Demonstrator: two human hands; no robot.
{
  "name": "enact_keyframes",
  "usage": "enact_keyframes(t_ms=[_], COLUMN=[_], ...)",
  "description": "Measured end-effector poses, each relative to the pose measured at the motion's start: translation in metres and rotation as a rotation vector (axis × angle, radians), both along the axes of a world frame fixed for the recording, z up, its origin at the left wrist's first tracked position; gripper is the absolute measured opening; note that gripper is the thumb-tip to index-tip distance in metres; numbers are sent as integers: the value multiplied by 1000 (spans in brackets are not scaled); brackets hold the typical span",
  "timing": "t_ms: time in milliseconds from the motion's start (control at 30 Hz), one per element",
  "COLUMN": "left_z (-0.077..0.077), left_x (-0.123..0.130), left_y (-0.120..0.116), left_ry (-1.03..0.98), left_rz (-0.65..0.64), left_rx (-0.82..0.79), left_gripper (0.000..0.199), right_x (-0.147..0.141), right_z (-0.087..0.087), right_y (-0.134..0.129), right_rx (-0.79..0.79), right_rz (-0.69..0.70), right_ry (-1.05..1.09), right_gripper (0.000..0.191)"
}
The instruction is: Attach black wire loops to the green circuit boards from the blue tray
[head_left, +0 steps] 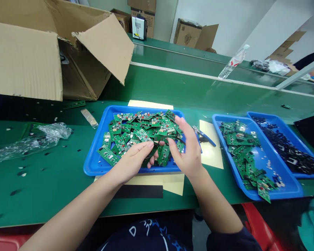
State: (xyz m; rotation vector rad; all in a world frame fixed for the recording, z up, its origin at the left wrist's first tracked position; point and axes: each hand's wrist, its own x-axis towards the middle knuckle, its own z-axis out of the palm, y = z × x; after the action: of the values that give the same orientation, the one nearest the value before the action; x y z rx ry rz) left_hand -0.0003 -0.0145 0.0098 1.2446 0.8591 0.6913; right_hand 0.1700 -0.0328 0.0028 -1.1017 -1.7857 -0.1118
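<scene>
My left hand [138, 155] is closed over the near part of a blue tray [94, 160]. Between its thumb and fingers is a dark green circuit board [152, 150], seen nearly edge-on and partly hidden. To the right, my right hand [187, 148] is raised with thumb and forefinger apart; its other fingers are hidden. A thin, dark, curved strip [176, 138] shows between the two hands; I cannot tell whether the right hand touches it. Beneath them, the tray holds a heap of green circuit boards [120, 141] with small red and white parts.
Blue-handled cutters [208, 137] lie on yellow paper [211, 157] right of the tray. Farther right stand a second blue tray [290, 190] of boards and a third of black parts [285, 146]. A cardboard box [23, 62], plastic wrap [54, 134] and a bottle [234, 62] surround the bench.
</scene>
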Motion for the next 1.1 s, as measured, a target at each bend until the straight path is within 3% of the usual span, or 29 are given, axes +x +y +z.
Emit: enact_keyframes(t_ms=[67, 167, 267, 333, 400, 533, 633, 733, 967, 1100], left_z=[-1, -2, -3, -3, -1, 2, 2, 0, -6, -6], left_x=[-3, -10, -16, -19, -20, -17, -14, -13, -10, -9], left_y=[2, 6, 9, 11, 10, 7, 4, 4, 6, 7], left_ry=[-4, 75, 124, 116, 140, 198, 220, 251, 305, 291], left_rz=[86, 256, 391, 441, 439, 254, 145, 120, 172, 204], left_rx=[130, 463, 687, 751, 821, 984, 1049, 1076, 1055, 999], left_gripper=[32, 34, 42, 42, 38, 32, 31, 30, 28, 21], right_x=[5, 13, 14, 11, 5, -8, -13, -13, -9, -10], right_z=[1, 3, 4, 5, 6, 5, 4, 5, 0, -1], right_y=[-1, -5, -8, -8, -8, -6, -7, -9, -6, -4], right_rx=[135, 322, 384, 321, 155, -144, -193, -159, 17, -40], right_rz=[-59, -117, -106, -44, 56, 233, 264, 246, 255, 325], right_ry=[77, 127, 91, 105, 128, 191, 271, 266, 51, -115], right_gripper=[55, 52, 46, 41, 33, 18, 11, 8, 23, 33])
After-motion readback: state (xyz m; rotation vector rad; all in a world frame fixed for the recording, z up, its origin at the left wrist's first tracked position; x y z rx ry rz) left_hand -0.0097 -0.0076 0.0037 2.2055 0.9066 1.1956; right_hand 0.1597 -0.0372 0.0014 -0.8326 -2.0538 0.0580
